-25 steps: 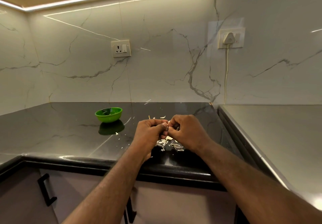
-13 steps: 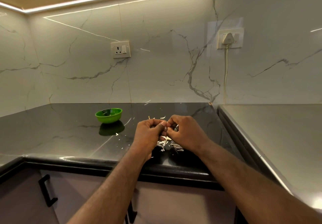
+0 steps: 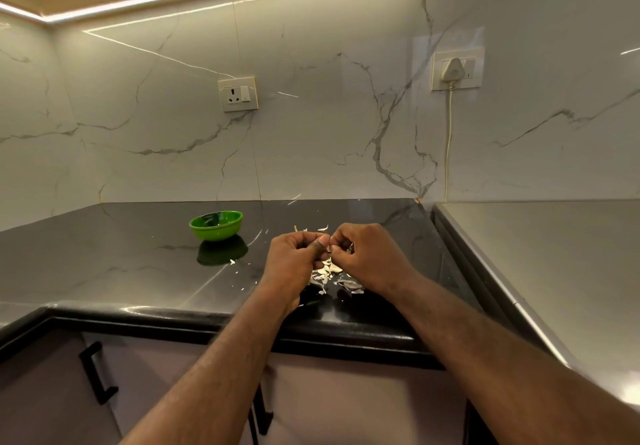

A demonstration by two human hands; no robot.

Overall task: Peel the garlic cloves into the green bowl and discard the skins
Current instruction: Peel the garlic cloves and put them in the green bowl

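Note:
My left hand [image 3: 294, 260] and my right hand [image 3: 367, 254] meet fingertip to fingertip over the dark countertop [image 3: 114, 264]. Both have curled fingers that pinch a small garlic clove [image 3: 329, 248], which the fingers almost wholly hide. Below the hands lies a heap of pale garlic skins [image 3: 330, 276]. The green bowl [image 3: 216, 225] stands to the left and further back, about a hand's width from my left hand; what is inside it is hard to make out.
Loose skin flakes [image 3: 232, 262] are scattered between the bowl and the hands, and a few lie behind the hands. A steel-grey surface [image 3: 554, 264] adjoins on the right. Marble wall behind carries two sockets [image 3: 238, 94], one with a plug and cord [image 3: 450, 133].
The hands stay at the same spot over the skins; the fingers have shifted slightly on the clove. The camera has tilted a little.

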